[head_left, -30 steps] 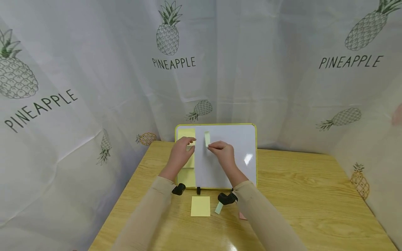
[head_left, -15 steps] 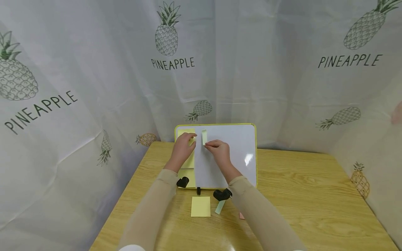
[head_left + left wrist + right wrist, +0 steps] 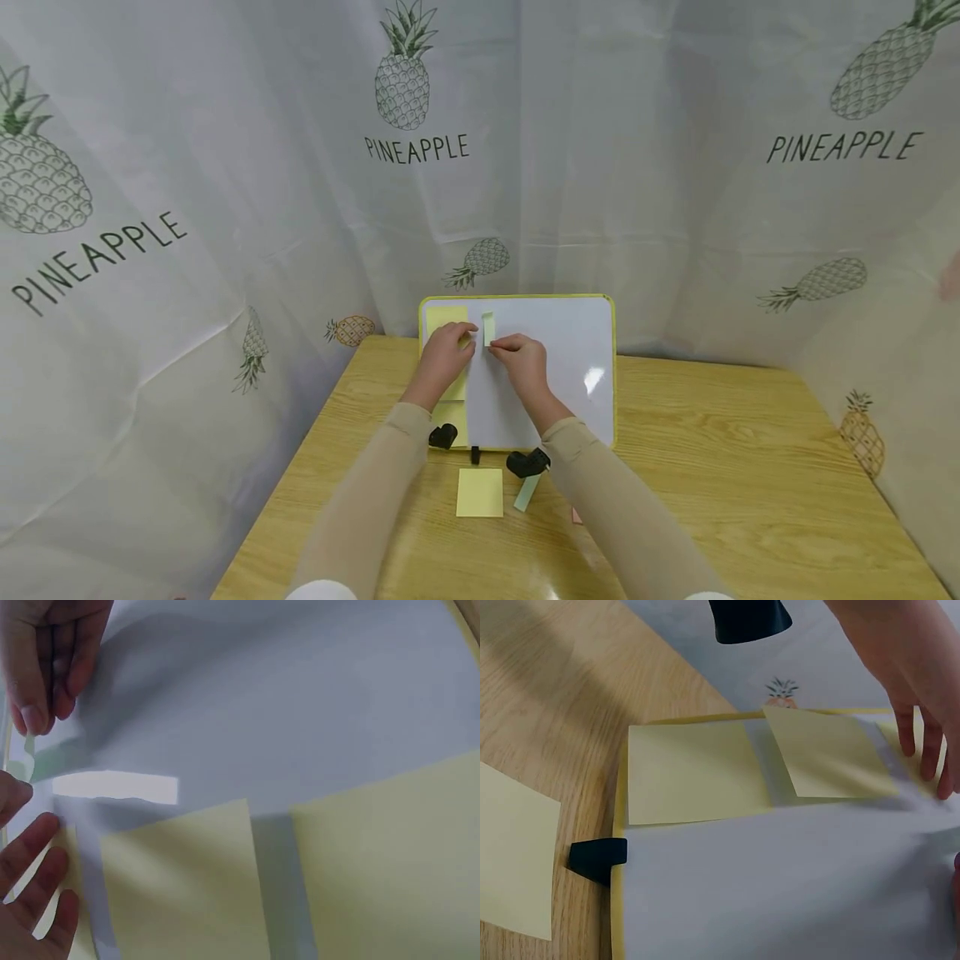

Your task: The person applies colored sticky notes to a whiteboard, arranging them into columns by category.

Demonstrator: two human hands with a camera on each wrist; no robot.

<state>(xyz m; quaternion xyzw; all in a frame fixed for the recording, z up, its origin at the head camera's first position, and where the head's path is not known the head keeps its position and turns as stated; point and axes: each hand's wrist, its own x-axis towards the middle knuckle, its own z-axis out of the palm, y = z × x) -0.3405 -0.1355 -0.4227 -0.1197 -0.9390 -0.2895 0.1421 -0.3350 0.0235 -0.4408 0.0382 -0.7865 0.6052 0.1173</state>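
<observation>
A narrow pale green sticky strip (image 3: 489, 327) stands in front of the whiteboard (image 3: 551, 392), left of its middle. My right hand (image 3: 522, 360) pinches the strip's lower end between thumb and fingertips. Just left of the strip is my left hand (image 3: 446, 357), its fingers loosely bent with nothing held. In the left wrist view, a fingertip of the left hand (image 3: 34, 877) lies close to the strip (image 3: 28, 761); I cannot tell whether they touch. Yellow sticky notes (image 3: 697, 772) form a column down the board's left side, the top one partly hidden by the left hand.
On the wooden table (image 3: 712, 450), before the board, lie a yellow sticky note (image 3: 480, 492) and another pale green strip (image 3: 527, 493). A pink piece (image 3: 577, 516) is mostly covered by the right sleeve. A black foot (image 3: 475, 455) supports the board. A pineapple-print curtain (image 3: 600, 167) surrounds the table.
The right hand has shifted slightly left with the green strip, then stayed nearly still. My left hand has moved up and to the right, closer to the strip.
</observation>
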